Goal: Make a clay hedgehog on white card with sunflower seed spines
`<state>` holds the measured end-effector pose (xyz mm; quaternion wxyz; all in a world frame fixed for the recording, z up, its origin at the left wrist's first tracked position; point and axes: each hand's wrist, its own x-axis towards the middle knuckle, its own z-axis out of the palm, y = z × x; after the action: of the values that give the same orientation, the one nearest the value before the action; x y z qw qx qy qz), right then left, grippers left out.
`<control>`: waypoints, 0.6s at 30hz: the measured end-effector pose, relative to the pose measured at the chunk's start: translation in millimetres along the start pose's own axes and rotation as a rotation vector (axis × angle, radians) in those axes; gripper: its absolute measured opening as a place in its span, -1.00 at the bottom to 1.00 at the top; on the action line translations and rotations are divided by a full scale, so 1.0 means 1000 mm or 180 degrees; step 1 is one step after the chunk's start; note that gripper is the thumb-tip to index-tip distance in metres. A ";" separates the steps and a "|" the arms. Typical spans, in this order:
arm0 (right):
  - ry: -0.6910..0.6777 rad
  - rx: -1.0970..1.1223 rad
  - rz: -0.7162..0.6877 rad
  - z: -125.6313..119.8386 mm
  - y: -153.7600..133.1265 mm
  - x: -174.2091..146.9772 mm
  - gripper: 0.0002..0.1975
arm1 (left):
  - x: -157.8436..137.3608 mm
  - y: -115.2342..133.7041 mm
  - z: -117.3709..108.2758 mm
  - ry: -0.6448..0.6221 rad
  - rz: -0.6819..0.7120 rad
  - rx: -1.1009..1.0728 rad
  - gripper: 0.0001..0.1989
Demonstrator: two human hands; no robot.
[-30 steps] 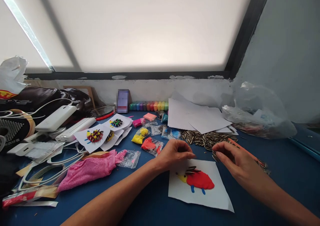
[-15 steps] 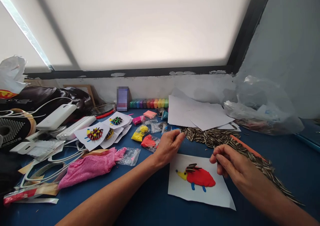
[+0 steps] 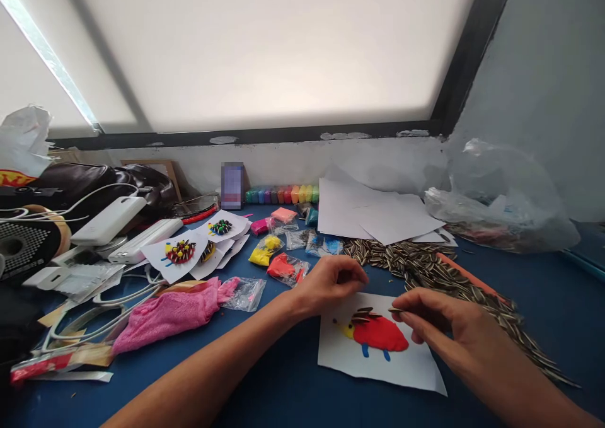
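Left hand hid far left corner of white sheet. Right hand covered part of sunflower seed and of seed heap. Both forearms ran off picture. Phone screen was blurred; plastic bag contents were too unclear to tell.

No legible text, brand or number anywhere. Phone screen is pixelated, can't read it. Plastic bag far left: red-yellow print, no letters resolvable. Black perforated reel: pale marks low on its face, too small. Clear bag at right: faint bluish marking, illegible.
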<state>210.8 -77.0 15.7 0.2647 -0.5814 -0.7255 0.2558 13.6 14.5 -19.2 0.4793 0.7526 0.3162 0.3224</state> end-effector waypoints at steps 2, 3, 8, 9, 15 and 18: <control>0.0065 -0.0020 -0.0093 0.002 0.002 -0.001 -0.74 | 0.000 -0.002 -0.003 -0.0071 -0.0038 -0.0219 -0.91; 0.0100 -0.0070 -0.0183 0.003 0.002 -0.001 -0.75 | 0.000 -0.003 -0.005 -0.0107 -0.0036 -0.0334 -0.92; 0.0200 -0.0237 -0.0517 0.011 0.001 -0.002 -0.77 | 0.002 -0.006 -0.017 -0.0592 -0.0040 -0.1050 -0.85; 0.0258 -0.0230 -0.0537 0.013 0.000 -0.002 -0.78 | 0.002 -0.006 -0.020 -0.0721 -0.0029 -0.1111 -0.79; 0.0632 -0.0281 -0.0703 0.020 -0.004 -0.001 -0.83 | 0.001 -0.003 -0.027 -0.1143 0.0206 -0.0791 -0.53; 0.0662 -0.0366 -0.0760 0.022 -0.002 -0.002 -0.83 | 0.000 0.001 -0.028 -0.1251 0.0197 -0.0394 -0.45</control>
<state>194.2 -80.4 0.7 0.3333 -0.5286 -0.7716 0.1191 -8.4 29.1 -9.1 0.5670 0.7794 0.1730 0.2028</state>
